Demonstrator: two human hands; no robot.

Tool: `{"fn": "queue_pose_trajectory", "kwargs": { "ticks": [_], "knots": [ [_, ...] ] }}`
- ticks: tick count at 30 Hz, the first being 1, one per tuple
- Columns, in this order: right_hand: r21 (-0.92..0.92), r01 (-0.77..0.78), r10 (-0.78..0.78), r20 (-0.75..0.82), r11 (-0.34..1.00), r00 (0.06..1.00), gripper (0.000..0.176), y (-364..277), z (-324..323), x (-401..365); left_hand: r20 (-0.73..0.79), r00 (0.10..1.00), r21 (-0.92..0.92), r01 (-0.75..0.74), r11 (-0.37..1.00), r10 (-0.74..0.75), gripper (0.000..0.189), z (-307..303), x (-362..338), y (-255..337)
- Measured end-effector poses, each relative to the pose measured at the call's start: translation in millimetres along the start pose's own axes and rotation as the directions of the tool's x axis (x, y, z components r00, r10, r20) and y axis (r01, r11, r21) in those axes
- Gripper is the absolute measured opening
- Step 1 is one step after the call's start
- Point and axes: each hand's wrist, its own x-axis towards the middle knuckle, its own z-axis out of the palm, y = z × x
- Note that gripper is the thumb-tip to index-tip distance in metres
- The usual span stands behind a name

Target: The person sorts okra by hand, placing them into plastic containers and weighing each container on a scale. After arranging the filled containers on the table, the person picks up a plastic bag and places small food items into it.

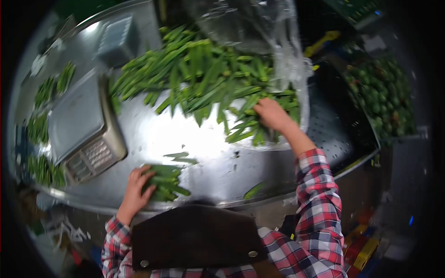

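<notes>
My left hand (136, 189) is closed around a small bundle of green okra pods (166, 183) at the near edge of the shiny metal table (153, 134). Farther out, my right hand (271, 114) reaches into the edge of a big heap of okra (199, 74) and its fingers curl over several pods (252, 129). Both arms wear red plaid sleeves. Two loose pods (181, 157) lie between the hands.
A weighing scale (83, 127) stands at the left of the table. Small okra bundles (44, 129) line the left rim. A clear plastic bag (259, 32) hangs over the heap. A black crate (338, 125) and green produce (384, 92) sit to the right.
</notes>
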Motion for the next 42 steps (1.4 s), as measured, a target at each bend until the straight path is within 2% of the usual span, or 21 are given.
{"fn": "queue_pose_trajectory", "kwargs": {
  "ticks": [1, 2, 4, 7, 10, 11, 12, 14, 16, 18, 21, 25, 26, 29, 30, 31, 33, 36, 39, 40, 42],
  "knots": [
    [0.109, 0.049, -0.006, -0.357, 0.993, 0.934, 0.017, 29, 55, 12, -0.043, 0.999, 0.006, 0.023, 1.000, -0.023, 0.035, -2, -3, -4],
    [-0.003, 0.101, -0.097, -0.311, 0.995, 0.946, 0.015, 22, 38, 10, -0.075, 0.997, 0.017, 0.014, 1.000, -0.013, 0.032, -4, -7, -7],
    [0.042, 0.109, -0.092, -0.286, 0.993, 0.954, 0.025, 8, 20, 4, -0.149, 0.985, 0.004, 0.082, 0.997, -0.081, 0.029, -1, -18, -20],
    [0.056, 0.265, -0.207, -0.477, 0.963, 0.854, 0.027, 2, 17, 1, -0.327, 0.913, -0.115, 0.219, 0.969, -0.245, 0.027, 5, -33, -22],
    [0.351, 0.216, 0.041, -0.598, 0.911, 0.800, 0.030, -40, 19, 1, -0.398, 0.862, -0.177, 0.263, 0.948, -0.314, 0.025, 10, -51, -20],
    [0.549, 0.073, 0.134, -0.329, 0.833, 0.935, 0.031, -75, -7, -5, -0.411, 0.853, -0.182, 0.269, 0.946, -0.321, 0.025, 9, -56, -20],
    [0.591, 0.189, 0.086, -0.406, 0.784, 0.910, 0.030, -107, -6, -8, -0.418, 0.841, -0.209, 0.279, 0.937, -0.343, 0.025, 12, -62, -22],
    [0.846, 0.105, 0.019, -0.135, 0.523, 0.991, 0.027, -184, -23, -20, -0.429, 0.823, -0.263, 0.282, 0.923, -0.373, 0.026, 22, -70, -29],
    [0.732, 0.254, -0.169, -0.189, 0.633, 0.967, 0.026, -242, -1, -18, -0.438, 0.800, -0.355, 0.265, 0.897, -0.410, 0.027, 28, -73, -33],
    [0.733, 0.365, -0.177, -0.325, 0.574, 0.929, 0.026, -291, 10, -17, -0.415, 0.802, -0.430, 0.243, 0.870, -0.429, 0.030, 27, -72, -34],
    [0.549, 0.488, -0.171, -0.528, 0.679, 0.832, 0.024, -316, 30, -5, -0.341, 0.908, -0.251, 0.161, 0.955, -0.242, 0.033, 23, -68, -42],
    [0.672, 0.198, 0.026, -0.308, 0.714, 0.951, 0.028, -306, 7, -14, -0.259, 0.951, -0.266, 0.098, 0.959, -0.169, 0.037, 20, -68, -55],
    [0.629, 0.199, 0.010, -0.313, 0.751, 0.950, 0.030, -308, 5, -14, -0.233, 0.954, -0.292, 0.115, 0.949, -0.187, 0.039, 19, -68, -59],
    [0.523, 0.346, -0.033, -0.517, 0.779, 0.856, 0.030, -320, 8, -13, -0.146, 0.958, -0.370, 0.179, 0.912, -0.247, 0.042, 15, -66, -66],
    [0.488, 0.287, 0.028, -0.542, 0.824, 0.840, 0.030, -318, 11, -17, -0.100, 0.955, -0.398, 0.217, 0.891, -0.278, 0.043, 12, -66, -67],
    [0.577, 0.127, 0.194, -0.462, 0.807, 0.865, 0.028, -311, 20, -25, -0.054, 0.950, -0.423, 0.258, 0.869, -0.308, 0.044, 11, -67, -68],
    [0.707, -0.189, 0.505, -0.268, 0.682, 0.821, 0.026, -294, 54, -45, -0.012, 0.948, -0.457, 0.279, 0.845, -0.319, 0.045, 18, -70, -78],
    [0.809, -0.288, 0.437, 0.043, 0.512, 0.898, 0.022, -290, 96, -69, 0.040, 0.943, -0.487, 0.306, 0.818, -0.330, 0.047, 21, -66, -87],
    [0.943, -0.324, 0.416, 0.264, 0.078, 0.870, 0.018, -308, 85, -66, 0.042, 0.942, -0.501, 0.307, 0.809, -0.332, 0.050, 25, -63, -93],
    [0.971, -0.233, 0.409, 0.237, -0.061, 0.881, 0.015, -308, 90, -63, 0.033, 0.944, -0.499, 0.299, 0.813, -0.327, 0.051, 21, -61, -92],
    [0.968, -0.173, 0.354, 0.229, -0.183, 0.907, 0.014, -293, 87, -65, 0.081, 0.926, -0.607, 0.339, 0.719, -0.369, 0.054, 8, -63, -85]
  ]
}}
